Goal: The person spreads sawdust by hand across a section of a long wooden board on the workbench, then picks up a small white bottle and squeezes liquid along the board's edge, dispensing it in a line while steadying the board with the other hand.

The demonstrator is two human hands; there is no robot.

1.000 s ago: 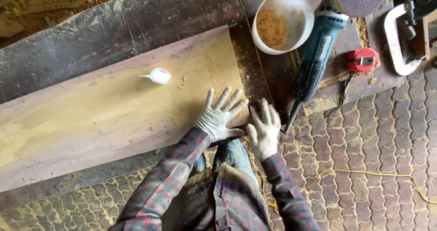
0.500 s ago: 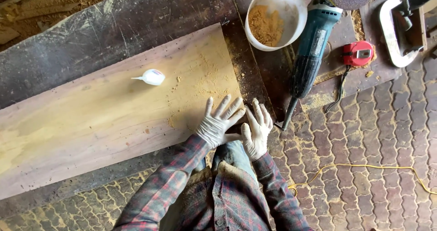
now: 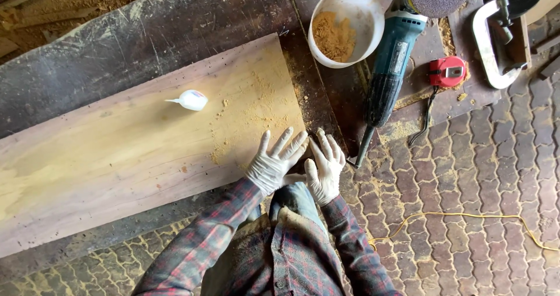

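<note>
Both of my hands wear white gloves and hold nothing. My left hand [image 3: 274, 162] is spread, fingers apart, over the near right corner of a long pale wooden board [image 3: 134, 150]. My right hand [image 3: 324, 167] is just beside it, fingers up, at the board's right end over a dark plank [image 3: 315, 97]. The two hands nearly touch. Sawdust is scattered on the board near my fingers. A small white glue bottle [image 3: 189, 100] lies on its side on the board, well left of my hands.
A white bowl of sawdust [image 3: 345, 25] sits on the dark plank. Right of it lie a teal angle grinder [image 3: 392, 68] with sanding disc, a red tape measure [image 3: 447, 71] and a metal clamp [image 3: 493, 45]. A yellow cord [image 3: 466, 217] crosses the brick paving.
My two hands have come closer together at the board's right end. The view has shifted slightly.
</note>
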